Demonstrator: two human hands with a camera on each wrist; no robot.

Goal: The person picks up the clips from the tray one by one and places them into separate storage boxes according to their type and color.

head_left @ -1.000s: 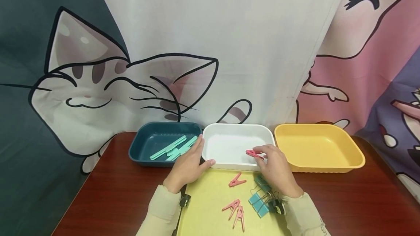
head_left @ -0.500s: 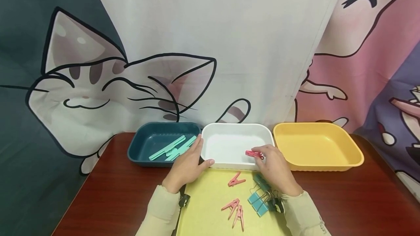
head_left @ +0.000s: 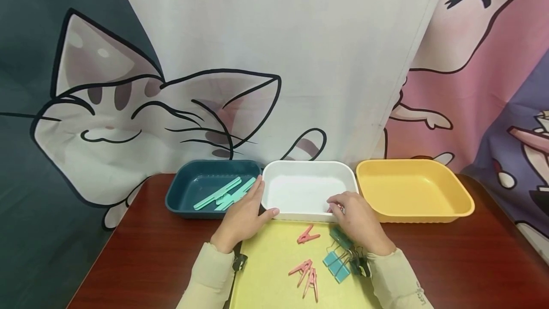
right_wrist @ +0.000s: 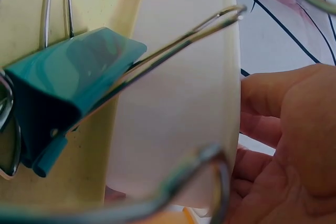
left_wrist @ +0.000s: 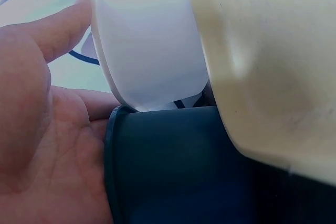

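My left hand (head_left: 243, 214) rests with straight fingers on the adjoining rims of the dark teal bin (head_left: 175, 199) and the white bin (head_left: 300, 187). In the left wrist view its palm (left_wrist: 58, 150) lies against the teal bin's edge. My right hand (head_left: 358, 216) reaches over the near right corner of the white bin, curled fingers pointing down inside. At the fingertips a bit of a pink clothespin (head_left: 338, 208) shows, the rest hidden by the hand. Several pink clothespins (head_left: 307, 234) lie on the yellow tray (head_left: 266, 271).
Beside my right wrist, green and blue binder clips (head_left: 336, 267) with raised wire handles lie on the tray. Mint-green sealing clips (head_left: 218, 193) sit in the teal bin. A yellow bin (head_left: 416, 194) stands at the right on the brown table (head_left: 141, 252), before a printed curtain (head_left: 317, 61).
The right hand's fingers have dipped lower into the white bin, and the clothespin that stuck out leftward from them is now mostly hidden. The left hand has stayed on the rims.
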